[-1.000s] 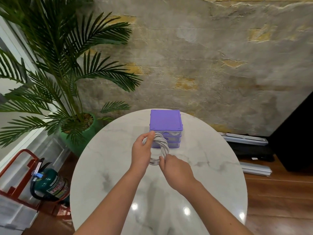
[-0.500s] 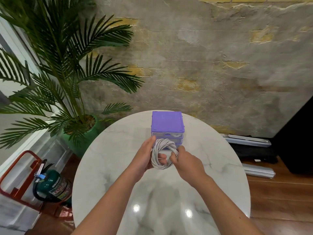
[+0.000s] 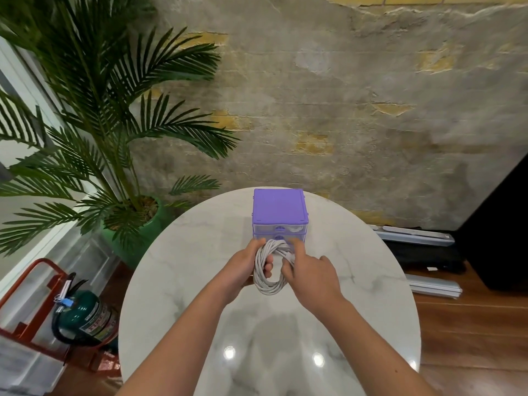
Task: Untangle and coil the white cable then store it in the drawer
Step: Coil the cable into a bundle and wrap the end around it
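Note:
The white cable [image 3: 268, 284] is wound into a thick ring, held upright just above the round marble table [image 3: 183, 281]. My left hand [image 3: 243, 267] grips the ring's left side, with fingers through its centre. Over the ring's right side lies my right hand [image 3: 311, 272], thumb and fingers closed on the strands and index finger pointing toward the drawers. Right behind the cable stands a small purple drawer unit [image 3: 278, 208] with clear drawers, all closed; its lowest drawer is partly hidden by the cable.
A potted palm [image 3: 114, 124] in a green pot stands left of the table. A fire extinguisher [image 3: 85, 318] in a red stand sits on the floor at lower left. Grey bars and a black bag [image 3: 423, 252] lie on the wooden floor to the right.
The coil has turned from edge-on to face me as a full ring. My right hand has shifted from the coil's bottom to its right side, closer to the drawers.

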Motion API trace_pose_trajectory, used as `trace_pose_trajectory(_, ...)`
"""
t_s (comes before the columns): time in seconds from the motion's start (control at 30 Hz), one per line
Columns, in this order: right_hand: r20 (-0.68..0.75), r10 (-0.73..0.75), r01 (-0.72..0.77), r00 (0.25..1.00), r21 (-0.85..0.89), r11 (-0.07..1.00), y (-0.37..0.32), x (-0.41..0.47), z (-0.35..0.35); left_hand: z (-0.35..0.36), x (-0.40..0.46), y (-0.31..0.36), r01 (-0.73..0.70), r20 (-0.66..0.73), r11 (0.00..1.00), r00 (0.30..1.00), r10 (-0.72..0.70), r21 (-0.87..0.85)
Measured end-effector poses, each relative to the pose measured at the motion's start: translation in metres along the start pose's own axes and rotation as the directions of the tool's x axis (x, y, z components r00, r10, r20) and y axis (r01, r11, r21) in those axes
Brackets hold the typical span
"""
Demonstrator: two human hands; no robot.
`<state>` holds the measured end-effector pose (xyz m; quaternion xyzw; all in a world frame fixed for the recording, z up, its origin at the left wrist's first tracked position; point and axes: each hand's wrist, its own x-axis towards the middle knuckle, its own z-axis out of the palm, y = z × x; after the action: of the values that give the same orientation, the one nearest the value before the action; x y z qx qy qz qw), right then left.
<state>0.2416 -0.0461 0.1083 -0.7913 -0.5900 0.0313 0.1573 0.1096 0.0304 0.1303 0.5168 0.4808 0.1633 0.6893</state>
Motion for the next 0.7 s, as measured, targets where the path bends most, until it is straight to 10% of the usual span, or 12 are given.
trace_pose_trajectory(0.37, -0.22, -0.136, 0.139, 0.966, -0.004, 0.99, 0.001, -0.008, 0.007, -0.001, 0.002, -0.006, -0.014, -0.043, 0.986, 0.999, 0.007, -0.164)
trace_pose_trajectory(0.7, 0.048, 0.007, -0.02, 0.999, 0.284, 0.959, 0.009, -0.01, -0.004, -0.006, 0.008, -0.01, 0.022, 0.111, 0.946, 0.994, 0.015, -0.325)
